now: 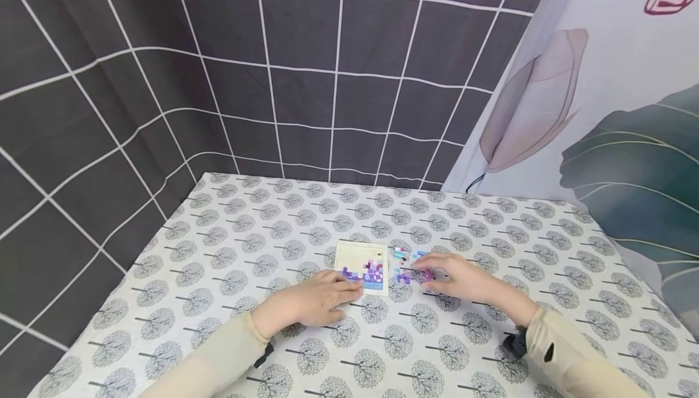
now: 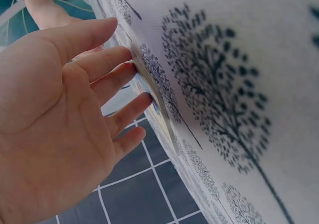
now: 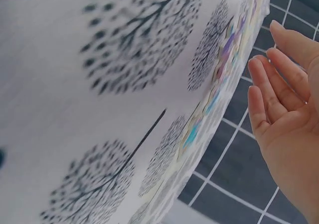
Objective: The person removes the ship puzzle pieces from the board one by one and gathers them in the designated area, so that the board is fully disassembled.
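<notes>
A cream puzzle tray (image 1: 388, 270) lies on the table, its lower part filled with purple, pink and blue jigsaw pieces (image 1: 373, 273). My left hand (image 1: 317, 298) is at the tray's lower left, its fingertips over that edge. In the left wrist view the fingers (image 2: 119, 119) are spread and nearly straight at the tray's rim. Right of the tray lie several loose jigsaw pieces (image 1: 403, 276). My right hand (image 1: 455, 276) hovers above them, partly covering some. In the right wrist view its fingers (image 3: 274, 92) are loosely bent, apart from the colourful pieces (image 3: 192, 134), with nothing between them.
A white cloth with grey tree prints (image 1: 262, 228) covers the table. A dark curtain with white grid lines (image 1: 300, 101) hangs behind and to the left. On the right is a pale curtain with leaf prints (image 1: 601, 82). A dark band (image 1: 515, 344) circles the right wrist.
</notes>
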`<state>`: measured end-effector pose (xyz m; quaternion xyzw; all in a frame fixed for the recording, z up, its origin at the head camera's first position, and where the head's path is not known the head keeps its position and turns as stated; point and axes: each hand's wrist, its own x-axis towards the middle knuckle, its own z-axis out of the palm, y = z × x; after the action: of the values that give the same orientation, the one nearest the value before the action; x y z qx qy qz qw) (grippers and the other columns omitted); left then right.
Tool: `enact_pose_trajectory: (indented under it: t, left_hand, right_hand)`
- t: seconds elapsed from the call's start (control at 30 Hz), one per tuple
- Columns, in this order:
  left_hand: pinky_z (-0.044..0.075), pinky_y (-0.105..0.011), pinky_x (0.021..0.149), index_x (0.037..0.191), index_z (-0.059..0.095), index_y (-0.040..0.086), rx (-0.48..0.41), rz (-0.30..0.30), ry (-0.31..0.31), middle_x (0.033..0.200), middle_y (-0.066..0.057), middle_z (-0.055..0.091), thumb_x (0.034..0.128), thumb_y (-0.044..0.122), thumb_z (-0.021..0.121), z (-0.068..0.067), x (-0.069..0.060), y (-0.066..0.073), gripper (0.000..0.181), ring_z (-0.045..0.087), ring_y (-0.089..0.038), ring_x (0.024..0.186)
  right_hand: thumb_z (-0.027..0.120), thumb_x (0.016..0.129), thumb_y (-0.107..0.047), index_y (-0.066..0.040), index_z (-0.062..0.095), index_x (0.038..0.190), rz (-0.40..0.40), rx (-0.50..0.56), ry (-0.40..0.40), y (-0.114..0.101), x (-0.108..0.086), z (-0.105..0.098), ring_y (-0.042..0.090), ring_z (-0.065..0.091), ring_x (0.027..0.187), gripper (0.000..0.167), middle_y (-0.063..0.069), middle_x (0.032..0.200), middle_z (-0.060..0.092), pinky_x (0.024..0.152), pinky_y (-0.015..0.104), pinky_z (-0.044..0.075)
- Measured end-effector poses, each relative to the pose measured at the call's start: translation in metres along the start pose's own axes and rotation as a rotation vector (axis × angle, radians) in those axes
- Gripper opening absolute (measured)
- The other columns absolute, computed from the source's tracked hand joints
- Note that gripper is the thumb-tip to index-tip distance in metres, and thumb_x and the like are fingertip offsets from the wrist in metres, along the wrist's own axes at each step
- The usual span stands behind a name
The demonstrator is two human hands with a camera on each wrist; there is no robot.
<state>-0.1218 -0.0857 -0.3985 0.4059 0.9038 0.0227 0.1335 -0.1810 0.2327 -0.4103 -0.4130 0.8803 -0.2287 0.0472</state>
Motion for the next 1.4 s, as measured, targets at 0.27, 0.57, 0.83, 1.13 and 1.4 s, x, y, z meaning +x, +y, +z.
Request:
enact_pose_trajectory:
  t: [0.27,0.57,0.83,1.13,1.4]
  left_hand:
    - [0.022,-0.037,0.115,0.145,0.035,0.017,-0.030,-0.018,-0.015,0.152,0.006,0.027,0.0944,0.031,0.049,-0.003,-0.002,0.004,0.054,0.033,-0.019,0.134]
    - [0.023,-0.035,0.115,0.143,0.038,0.016,-0.006,-0.014,0.001,0.150,0.006,0.031,0.0945,0.031,0.049,-0.003,-0.001,0.003,0.052,0.034,-0.019,0.133]
    - [0.022,-0.036,0.115,0.143,0.037,0.018,-0.028,-0.026,0.004,0.150,0.007,0.030,0.0947,0.032,0.048,-0.002,0.000,0.002,0.052,0.032,-0.019,0.134]
    - [0.022,-0.035,0.115,0.144,0.036,0.017,-0.018,-0.024,0.001,0.151,0.007,0.029,0.0950,0.032,0.048,-0.001,0.001,0.002,0.052,0.032,-0.019,0.134]
    - [0.028,-0.032,0.112,0.143,0.037,0.018,-0.019,-0.038,0.011,0.150,0.007,0.031,0.0950,0.032,0.048,-0.001,0.001,0.004,0.051,0.036,-0.016,0.131]
  right_hand:
    - [0.068,0.084,-0.022,-0.006,0.060,0.121,-0.082,-0.008,-0.003,-0.003,0.014,0.007,0.021,0.062,0.102,0.041,0.006,0.117,0.064,0.088,0.043,0.051]
    - [0.066,0.086,-0.023,-0.005,0.059,0.122,-0.087,0.074,-0.033,-0.012,0.028,0.012,0.015,0.062,0.087,0.041,0.009,0.120,0.062,0.077,0.031,0.054]
    - [0.066,0.085,-0.022,-0.007,0.060,0.122,-0.054,0.070,-0.083,-0.023,0.043,0.015,0.029,0.053,0.119,0.040,0.005,0.120,0.062,0.107,0.049,0.034]
    - [0.068,0.084,-0.019,-0.005,0.059,0.122,-0.072,0.026,-0.093,-0.026,0.057,0.025,0.024,0.056,0.111,0.042,0.008,0.122,0.060,0.097,0.043,0.046]
    - [0.071,0.080,-0.016,-0.002,0.059,0.122,-0.085,0.003,-0.098,-0.022,0.065,0.028,0.028,0.055,0.113,0.045,0.012,0.122,0.059,0.098,0.046,0.045]
